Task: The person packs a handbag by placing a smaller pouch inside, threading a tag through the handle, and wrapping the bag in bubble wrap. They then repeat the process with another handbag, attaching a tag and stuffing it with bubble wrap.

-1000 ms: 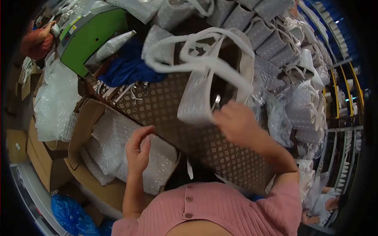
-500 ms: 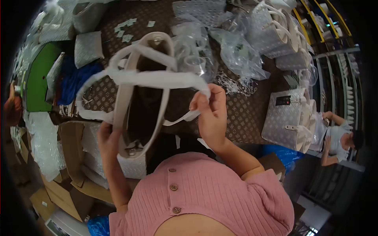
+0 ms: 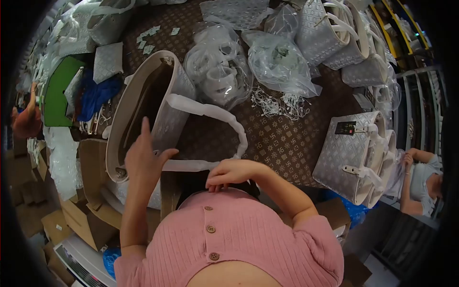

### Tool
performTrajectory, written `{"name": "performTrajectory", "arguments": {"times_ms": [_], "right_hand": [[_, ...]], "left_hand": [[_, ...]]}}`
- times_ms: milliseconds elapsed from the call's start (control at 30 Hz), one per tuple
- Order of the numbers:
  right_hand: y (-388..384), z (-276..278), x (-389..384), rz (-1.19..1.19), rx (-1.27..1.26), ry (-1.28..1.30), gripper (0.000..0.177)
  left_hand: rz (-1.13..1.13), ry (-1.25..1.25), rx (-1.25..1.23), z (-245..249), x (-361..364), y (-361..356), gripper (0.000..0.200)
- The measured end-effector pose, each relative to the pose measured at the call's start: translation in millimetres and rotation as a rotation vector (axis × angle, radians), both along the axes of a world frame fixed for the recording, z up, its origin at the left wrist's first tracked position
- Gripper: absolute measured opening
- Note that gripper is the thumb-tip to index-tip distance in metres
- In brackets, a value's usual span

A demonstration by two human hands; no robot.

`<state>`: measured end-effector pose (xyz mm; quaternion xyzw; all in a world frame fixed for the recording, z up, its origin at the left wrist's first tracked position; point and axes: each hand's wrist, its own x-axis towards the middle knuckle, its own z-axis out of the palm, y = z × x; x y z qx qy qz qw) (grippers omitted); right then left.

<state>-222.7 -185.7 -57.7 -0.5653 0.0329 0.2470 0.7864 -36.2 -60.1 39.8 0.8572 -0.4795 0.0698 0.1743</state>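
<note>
A pale patterned handbag [image 3: 172,122] leans on the table, its brown-lined opening turned toward me. White wrapping covers its long handle [image 3: 228,119], which loops out to the right. My left hand [image 3: 142,158] lies over the bag's near side, forefinger stretched up across the opening and thumb out to the right. My right hand [image 3: 234,172] is bent down close to my chest, overlapping the near end of the handle loop. Its fingers are curled together, and what they may hold is hidden beneath them.
Clear plastic bags [image 3: 217,67] and a tangle of white strings [image 3: 279,103] lie beyond the handle. More handbags [image 3: 346,148] stand at the right. A green box [image 3: 62,91], blue cloth [image 3: 98,98] and open cartons [image 3: 93,165] are at the left. Two other people are at the sides.
The handbag has come down and tilted left, its handle swinging out to the right. My left hand has spread its fingers; my right hand has dropped toward my chest.
</note>
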Motion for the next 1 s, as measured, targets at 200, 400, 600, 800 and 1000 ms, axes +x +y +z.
{"name": "performTrajectory", "arguments": {"times_ms": [200,400,600,800,1000], "right_hand": [[-94.4,33.5,-22.6,-0.836,-0.430,-0.306,0.021],[-83.6,70.7,12.7,-1.033,-1.358,-0.698,0.018],[-69.4,102.0,62.5,0.282,-1.149,-0.556,0.014],[-29.5,40.0,124.3,1.066,-1.261,0.121,0.015],[22.0,29.1,172.3,1.007,-1.334,0.292,0.016]], "left_hand": [[-0.362,0.006,0.156,-32.5,0.3,33.6,0.019],[-0.296,-0.070,0.209,-29.5,-45.4,27.7,0.015],[-0.461,-0.005,0.178,-36.5,-49.2,39.5,0.016],[-0.565,-0.036,-0.017,-50.0,-44.2,40.9,0.012],[-0.671,0.041,-0.053,-53.8,-26.1,35.9,0.013]]}}
